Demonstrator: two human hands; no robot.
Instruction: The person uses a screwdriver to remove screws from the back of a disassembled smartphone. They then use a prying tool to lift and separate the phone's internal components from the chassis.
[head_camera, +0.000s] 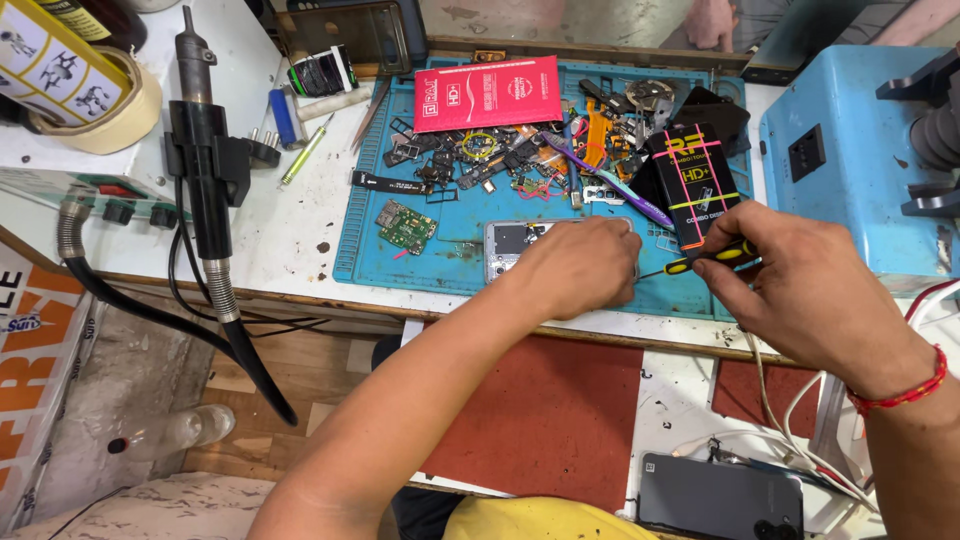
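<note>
Near edge: a dark grey phone lies face down beside white cables on the low shelf below the counter.
Right hand: closed in a pinch on a yellow-and-black screwdriver, thumb and fingertips around the handle; a red thread band sits on the wrist. The shaft points left towards the other hand, its tip hidden behind the fingers.
Left hand: curled, palm down, pressing on the right end of an opened phone; whether the fingertips pinch anything I cannot tell.
Opened phone: flat on the near part of the blue work mat, back off, silver frame showing, just left of the screwdriver.
Mat, middle: a small green circuit board lies left of the opened phone, apart from it. A black box with yellow and pink lines leans just beyond the right hand.
Mat, far part: a heap of black brackets, flex strips and small parts, a purple toothbrush across it, and a red flat packet at the far edge.
Left of mat: a black hot-air handpiece hangs in its holder, hose looping down off the counter.
Far left: a roll of cream masking tape.
Right: a light blue machine stands beside the mat.
</note>
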